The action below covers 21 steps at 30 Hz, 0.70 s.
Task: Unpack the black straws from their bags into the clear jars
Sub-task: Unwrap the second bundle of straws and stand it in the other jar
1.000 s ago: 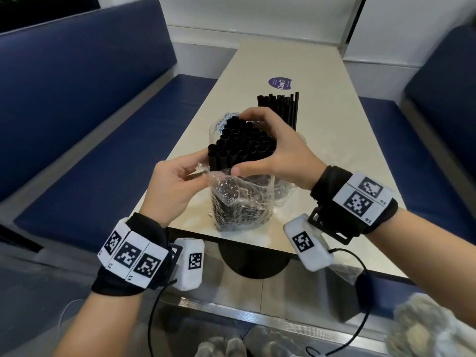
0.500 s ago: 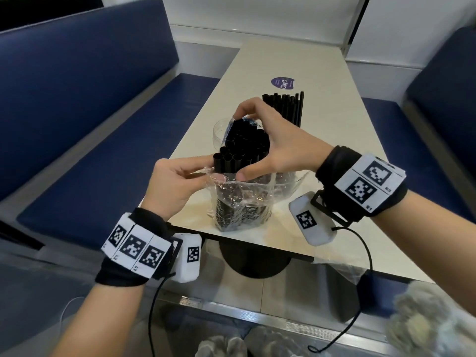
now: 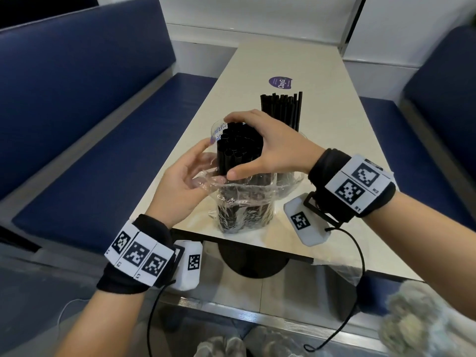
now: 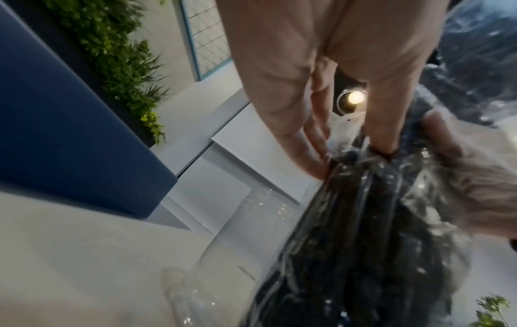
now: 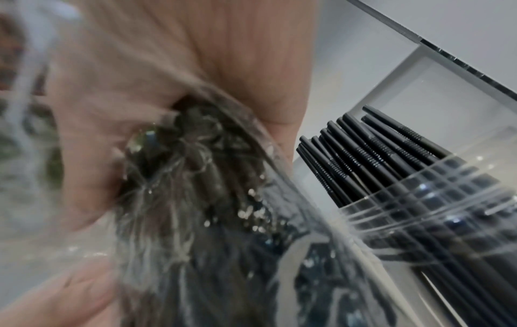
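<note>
A thick bundle of black straws (image 3: 238,157) stands upright on the near end of the table, its lower half inside a crumpled clear bag (image 3: 244,210). From above, my right hand (image 3: 233,148) grips the bundle's bare top between thumb and fingers. My left hand (image 3: 210,163) pinches the bag's loose edge beside the bundle; the left wrist view shows those fingers (image 4: 313,163) on the film around the straws (image 4: 363,243). Behind stands a clear jar (image 5: 447,221) filled with thin black straws (image 3: 280,109). A clear rim (image 3: 215,128) shows at the bundle's far left.
The long cream table (image 3: 322,140) runs away from me, with a purple sticker (image 3: 280,82) farther along. Blue benches (image 3: 90,124) (image 3: 417,140) flank it. A scrap of clear plastic (image 3: 337,269) hangs over the near right edge.
My right hand has squeezed the straw tops into a tighter bundle and lifted slightly. The bag's rim sits lower on the straws, and my left hand has shifted up along its edge.
</note>
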Each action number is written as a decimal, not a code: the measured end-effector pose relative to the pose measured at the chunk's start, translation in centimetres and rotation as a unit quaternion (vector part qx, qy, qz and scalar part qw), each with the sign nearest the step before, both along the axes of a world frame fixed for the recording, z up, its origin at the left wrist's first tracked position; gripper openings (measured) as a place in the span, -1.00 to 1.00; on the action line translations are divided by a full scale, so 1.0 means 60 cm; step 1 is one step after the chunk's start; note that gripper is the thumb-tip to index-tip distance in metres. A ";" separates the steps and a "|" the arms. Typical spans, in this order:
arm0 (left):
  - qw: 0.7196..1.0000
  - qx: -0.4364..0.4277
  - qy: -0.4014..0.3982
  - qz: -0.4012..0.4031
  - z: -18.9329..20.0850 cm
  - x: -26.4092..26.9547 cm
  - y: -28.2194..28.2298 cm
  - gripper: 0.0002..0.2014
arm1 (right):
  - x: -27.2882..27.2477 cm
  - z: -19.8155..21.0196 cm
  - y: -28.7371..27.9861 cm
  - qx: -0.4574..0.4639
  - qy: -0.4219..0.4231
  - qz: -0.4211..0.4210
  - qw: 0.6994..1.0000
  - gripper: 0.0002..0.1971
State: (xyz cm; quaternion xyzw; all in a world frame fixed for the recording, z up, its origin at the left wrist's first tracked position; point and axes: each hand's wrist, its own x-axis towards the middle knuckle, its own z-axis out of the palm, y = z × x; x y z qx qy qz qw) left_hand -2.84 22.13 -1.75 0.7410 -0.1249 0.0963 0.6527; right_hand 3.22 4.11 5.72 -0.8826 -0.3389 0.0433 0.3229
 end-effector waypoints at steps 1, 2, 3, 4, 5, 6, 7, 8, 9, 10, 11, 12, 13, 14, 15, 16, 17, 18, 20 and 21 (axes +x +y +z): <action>0.999 0.032 -0.009 -0.011 0.001 -0.002 -0.002 -0.31 | 0.000 0.000 0.001 -0.004 0.001 -0.006 1.000 -0.12; 0.998 0.058 -0.014 -0.018 0.003 -0.005 -0.005 -0.27 | 0.000 -0.001 0.002 -0.006 0.005 -0.011 1.000 -0.13; 0.998 0.066 -0.012 -0.023 0.004 -0.007 -0.009 -0.21 | -0.001 -0.001 0.003 -0.004 0.010 -0.012 1.000 -0.13; 0.998 0.058 -0.003 -0.029 0.005 -0.007 -0.014 -0.13 | -0.002 -0.002 0.006 -0.001 0.015 -0.011 1.000 -0.14; 0.998 0.045 0.004 -0.033 0.004 -0.006 -0.020 -0.05 | -0.002 -0.003 0.008 0.003 0.020 -0.008 1.000 -0.14; 0.999 0.033 0.004 -0.034 0.004 -0.005 -0.027 0.03 | -0.002 -0.003 0.011 0.006 0.026 -0.006 1.000 -0.13; 0.999 0.023 0.000 -0.030 0.003 -0.002 -0.034 0.13 | -0.003 -0.003 0.012 0.009 0.030 -0.003 1.000 -0.12; 0.999 0.013 0.000 -0.029 0.002 0.001 -0.040 0.24 | -0.003 -0.003 0.013 0.014 0.034 -0.001 0.999 -0.12; 1.000 -0.001 0.003 -0.024 0.000 0.005 -0.045 0.30 | -0.002 -0.004 0.014 0.021 0.039 0.000 0.999 -0.11; 1.000 -0.016 0.003 -0.018 -0.003 0.010 -0.047 0.30 | -0.002 -0.006 0.013 0.030 0.043 0.001 0.999 -0.11; 0.999 -0.037 0.007 -0.012 -0.006 0.014 -0.049 0.28 | -0.002 -0.009 0.012 0.042 0.047 0.002 0.998 -0.11; 0.998 -0.065 0.018 -0.007 -0.009 0.017 -0.050 0.28 | -0.003 -0.012 0.012 0.055 0.049 0.005 0.997 -0.10; 0.995 -0.090 0.035 -0.007 -0.012 0.020 -0.051 0.26 | -0.005 -0.015 0.011 0.067 0.048 0.009 0.997 -0.10; 0.993 -0.108 0.049 -0.010 -0.015 0.023 -0.053 0.19 | -0.006 -0.017 0.012 0.076 0.044 0.015 0.996 -0.10; 0.992 -0.115 0.059 -0.008 -0.017 0.026 -0.054 0.11 | -0.007 -0.019 0.012 0.083 0.040 0.024 0.995 -0.12; 0.991 -0.114 0.064 -0.006 -0.017 0.029 -0.056 0.04 | -0.009 -0.020 0.012 0.090 0.039 0.033 0.995 -0.15; 0.993 -0.095 0.067 0.005 -0.019 0.034 -0.055 -0.02 | -0.010 -0.021 0.012 0.097 0.042 0.039 0.994 -0.16; 0.995 -0.071 0.062 0.013 -0.020 0.037 -0.055 -0.06 | -0.011 -0.021 0.011 0.102 0.046 0.041 0.993 -0.17; 0.998 -0.041 0.035 0.017 -0.021 0.038 -0.057 -0.05 | -0.012 -0.019 0.011 0.098 0.039 0.031 0.994 -0.19; 0.999 -0.039 0.033 0.016 -0.021 0.035 -0.058 -0.02 | -0.012 -0.019 0.012 0.087 0.026 0.021 0.996 -0.19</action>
